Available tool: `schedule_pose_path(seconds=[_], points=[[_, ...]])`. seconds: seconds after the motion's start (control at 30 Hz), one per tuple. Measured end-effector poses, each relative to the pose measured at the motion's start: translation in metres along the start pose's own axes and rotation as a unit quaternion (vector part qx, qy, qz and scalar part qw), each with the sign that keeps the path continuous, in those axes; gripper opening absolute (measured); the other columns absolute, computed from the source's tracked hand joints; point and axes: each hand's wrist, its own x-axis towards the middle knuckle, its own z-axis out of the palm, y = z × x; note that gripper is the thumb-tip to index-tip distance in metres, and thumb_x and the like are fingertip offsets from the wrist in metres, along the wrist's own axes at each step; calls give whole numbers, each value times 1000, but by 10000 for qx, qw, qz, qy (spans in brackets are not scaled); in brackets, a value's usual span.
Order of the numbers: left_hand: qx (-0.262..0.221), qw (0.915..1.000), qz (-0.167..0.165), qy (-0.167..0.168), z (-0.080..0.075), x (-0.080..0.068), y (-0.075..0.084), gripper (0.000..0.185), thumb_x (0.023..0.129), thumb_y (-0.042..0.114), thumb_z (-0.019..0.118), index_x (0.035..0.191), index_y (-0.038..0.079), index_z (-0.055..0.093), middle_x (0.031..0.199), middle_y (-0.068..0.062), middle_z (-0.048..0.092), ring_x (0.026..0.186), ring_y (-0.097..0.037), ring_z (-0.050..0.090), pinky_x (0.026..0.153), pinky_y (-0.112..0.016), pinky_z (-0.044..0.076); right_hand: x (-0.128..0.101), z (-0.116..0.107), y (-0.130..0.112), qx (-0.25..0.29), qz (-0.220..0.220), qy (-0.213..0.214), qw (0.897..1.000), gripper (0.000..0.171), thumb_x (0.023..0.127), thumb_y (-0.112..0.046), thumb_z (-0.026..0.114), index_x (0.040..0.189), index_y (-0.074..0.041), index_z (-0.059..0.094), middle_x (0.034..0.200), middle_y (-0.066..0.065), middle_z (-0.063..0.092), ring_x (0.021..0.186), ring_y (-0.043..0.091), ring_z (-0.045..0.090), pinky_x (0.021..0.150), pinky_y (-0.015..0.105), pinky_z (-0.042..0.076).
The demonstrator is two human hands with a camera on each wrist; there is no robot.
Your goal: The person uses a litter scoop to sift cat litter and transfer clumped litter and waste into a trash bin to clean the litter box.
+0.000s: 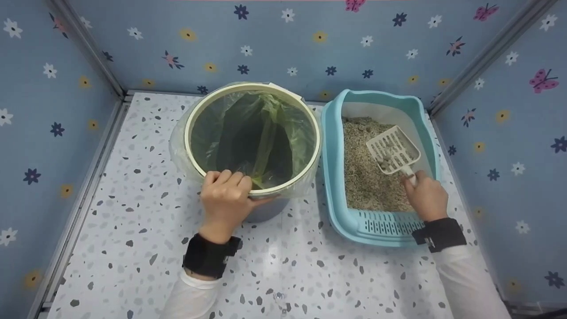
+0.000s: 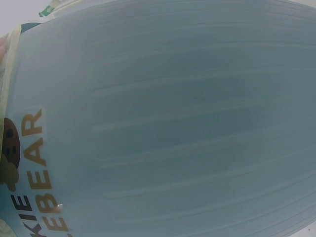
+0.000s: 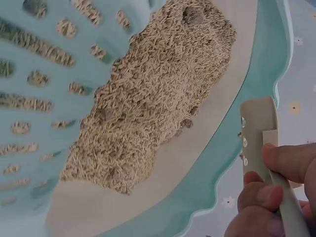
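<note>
3 flowered walls (image 1: pixel 305 55) around, speckled floor (image 1: pixel 141 248), bin (image 1: pixel 266 213) beside litter box (image 1: pixel 334 159)

Left wrist view: side wall of bin (image 2: pixel 177 123) carries sideways brown capitals (image 2: pixel 39 179), legible as "EBEAR" with a further letter cut off at the frame edge, plus darker capitals (image 2: pixel 20 202) "KIE" alongside; head view: pale mark (image 1: pixel 429 242) on right black strap (image 1: pixel 446 235) too small to read.

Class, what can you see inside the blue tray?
The tray contains brown litter, with a slotted scoop held over it. Whatever lies beneath the litter is covered.
</note>
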Motion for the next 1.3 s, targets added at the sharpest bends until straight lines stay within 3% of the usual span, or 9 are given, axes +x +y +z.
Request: schedule_pose_path(seconds=[0.1, 0.3, 0.53, 0.7, 1.0, 1.3], points=[[46, 10000, 16, -28, -1, 0, 0, 73, 63, 81, 57, 49, 13, 34, 44, 0, 36, 42, -21, 38, 51, -36, 33, 0, -1, 0, 239, 62, -136, 9996, 41, 93, -33, 57, 96, 8, 57, 65, 22, 57, 52, 35, 55, 45, 45, 39], [105, 9999, 32, 55, -1, 1, 0, 74, 66, 81, 55, 49, 12, 32, 44, 0, 33, 42, -21, 36, 52, -36, 34, 2, -6, -1, 682, 179, -558, 9959, 45, 96, -37, 51, 100, 6, 60, 64, 11, 53, 51, 23, 47, 47, 33, 31], [93, 9999, -7, 73, -1, 1, 1, 75, 66, 81, 54, 48, 12, 32, 44, 0, 33, 42, -21, 36, 52, -36, 34, 7, -16, -3, 1408, 318, -1226, 9819, 51, 98, -44, 41, 97, 4, 58, 56, 0, 37, 47, 15, 35, 48, 31, 30], [96, 9999, 0, 64, -1, 1, 1, 75, 64, 81, 56, 49, 12, 33, 45, 0, 33, 42, -21, 37, 53, -36, 35, 9, -26, -4, 1581, 379, -1442, 9761, 55, 99, -45, 37, 106, 5, 59, 58, 0, 39, 48, 14, 33, 48, 31, 30], [68, 10000, -4, 13, -1, 2, 0, 74, 68, 81, 52, 48, 12, 33, 43, 0, 35, 42, -21, 37, 51, -36, 34, 12, -48, -12, 1687, 281, -1491, 9739, 56, 98, -48, 38, 103, 3, 59, 60, 0, 41, 48, 12, 32, 46, 29, 28], [42, 10000, 6, 68, -1, 0, 1, 73, 65, 80, 57, 50, 12, 34, 46, 0, 34, 44, -21, 38, 55, -36, 37, 18, -77, -44, 1454, -211, -1301, 9805, 53, 98, -46, 41, 97, 2, 62, 63, 3, 46, 51, 13, 37, 48, 29, 30]])
